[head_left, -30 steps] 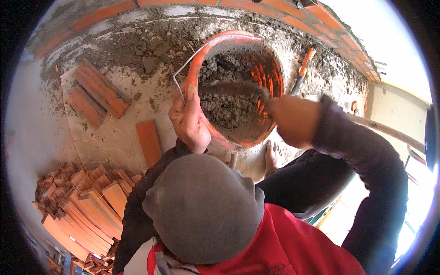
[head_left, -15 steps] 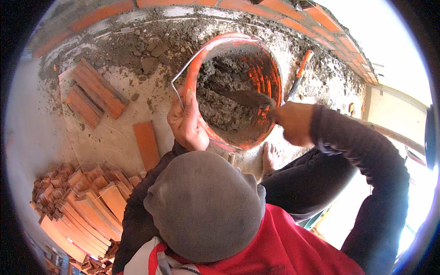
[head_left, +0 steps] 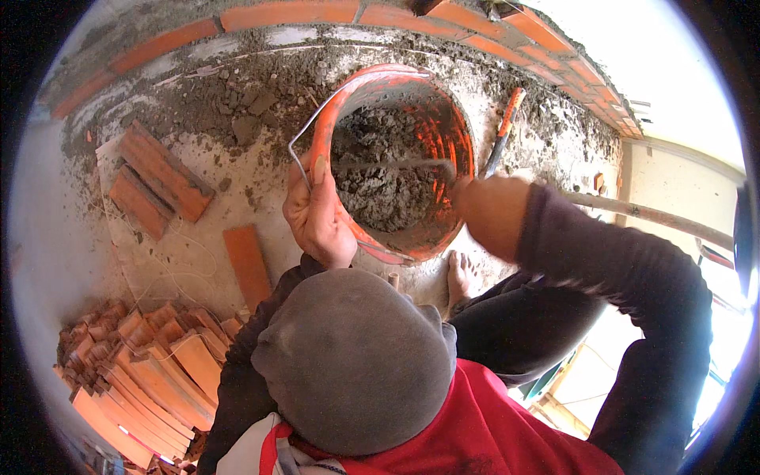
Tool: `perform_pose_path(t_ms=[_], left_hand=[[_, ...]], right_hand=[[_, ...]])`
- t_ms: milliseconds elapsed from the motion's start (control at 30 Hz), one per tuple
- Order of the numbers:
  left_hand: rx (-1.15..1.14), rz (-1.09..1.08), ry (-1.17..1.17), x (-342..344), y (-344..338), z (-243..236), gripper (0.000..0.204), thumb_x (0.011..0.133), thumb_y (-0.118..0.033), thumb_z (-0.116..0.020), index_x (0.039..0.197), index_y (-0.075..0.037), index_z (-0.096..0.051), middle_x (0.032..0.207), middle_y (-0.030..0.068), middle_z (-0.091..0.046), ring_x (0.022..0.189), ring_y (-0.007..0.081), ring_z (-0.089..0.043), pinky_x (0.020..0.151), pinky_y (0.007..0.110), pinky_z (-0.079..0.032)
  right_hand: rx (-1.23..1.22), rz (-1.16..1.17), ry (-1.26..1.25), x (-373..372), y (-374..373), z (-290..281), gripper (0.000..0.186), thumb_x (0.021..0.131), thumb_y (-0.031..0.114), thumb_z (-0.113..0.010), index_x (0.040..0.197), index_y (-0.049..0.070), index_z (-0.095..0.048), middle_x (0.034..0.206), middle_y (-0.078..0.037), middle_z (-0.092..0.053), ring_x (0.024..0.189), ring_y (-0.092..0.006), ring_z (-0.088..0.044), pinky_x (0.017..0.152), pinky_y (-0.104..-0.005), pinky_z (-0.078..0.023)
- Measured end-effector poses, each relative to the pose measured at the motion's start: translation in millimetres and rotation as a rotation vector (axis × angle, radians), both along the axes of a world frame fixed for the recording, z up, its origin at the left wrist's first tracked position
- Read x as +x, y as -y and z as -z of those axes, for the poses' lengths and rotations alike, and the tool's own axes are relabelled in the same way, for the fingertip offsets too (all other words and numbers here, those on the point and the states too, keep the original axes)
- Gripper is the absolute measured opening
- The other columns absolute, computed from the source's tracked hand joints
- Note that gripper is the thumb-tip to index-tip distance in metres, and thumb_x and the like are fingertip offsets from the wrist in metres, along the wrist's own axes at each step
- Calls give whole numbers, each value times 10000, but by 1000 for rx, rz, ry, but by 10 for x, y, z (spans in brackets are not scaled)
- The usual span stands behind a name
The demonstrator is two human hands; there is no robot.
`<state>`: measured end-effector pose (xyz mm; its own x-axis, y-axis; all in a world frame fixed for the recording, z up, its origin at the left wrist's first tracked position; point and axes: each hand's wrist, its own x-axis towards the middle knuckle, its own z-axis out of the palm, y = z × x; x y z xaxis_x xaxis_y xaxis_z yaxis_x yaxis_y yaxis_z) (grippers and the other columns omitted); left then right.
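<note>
An orange bucket (head_left: 325,132) with a wire handle (head_left: 304,131) leans toward me, its inside smeared grey. Wet grey mortar (head_left: 384,190) fills its lower part. My left hand (head_left: 321,218) is closed on the bucket's left rim, thumb up along the outside. In my right hand (head_left: 491,212) is a trowel (head_left: 396,164), its blade seen edge-on across the bucket's mouth, above the mortar. The fist hides the trowel's handle.
A hammer-like tool with an orange grip (head_left: 507,119) lies right of the bucket. Loose bricks (head_left: 162,174) and a single brick (head_left: 247,265) lie to the left, near a large brick stack (head_left: 150,364). A low brick wall (head_left: 289,13) curves along the far side. My bare foot (head_left: 463,277) is close by.
The trowel has turned from showing its flat blade to edge-on. My right hand has shifted slightly left. The left hand still grips the bucket rim.
</note>
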<state>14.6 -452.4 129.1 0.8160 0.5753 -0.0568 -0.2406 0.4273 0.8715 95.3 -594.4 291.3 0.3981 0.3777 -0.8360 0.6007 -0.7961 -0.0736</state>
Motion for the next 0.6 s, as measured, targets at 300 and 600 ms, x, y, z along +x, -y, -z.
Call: perform_pose_path(t_ms=[300,600], left_hand=[[95,161,-63,114,56,-167,322,937,-121,-444,1137,103,-559,1058,111,-566,899,153,-449,806,272,-322],[-377,74,-158,133,2,-528,328,935,-124,-479,1169,92,-557,1079,83,-591,936,91,-501,845,234,-364]], right_hand=[[-258,-834,-184,877,-295,219,154,724,126,-571,675,11,-661,681,-153,-653,691,-301,-670,617,-408,-534],[269,-26,110,-108,-67,-266,158,741,68,-577,843,-50,-605,694,-188,-644,681,-342,-668,596,-387,-544]])
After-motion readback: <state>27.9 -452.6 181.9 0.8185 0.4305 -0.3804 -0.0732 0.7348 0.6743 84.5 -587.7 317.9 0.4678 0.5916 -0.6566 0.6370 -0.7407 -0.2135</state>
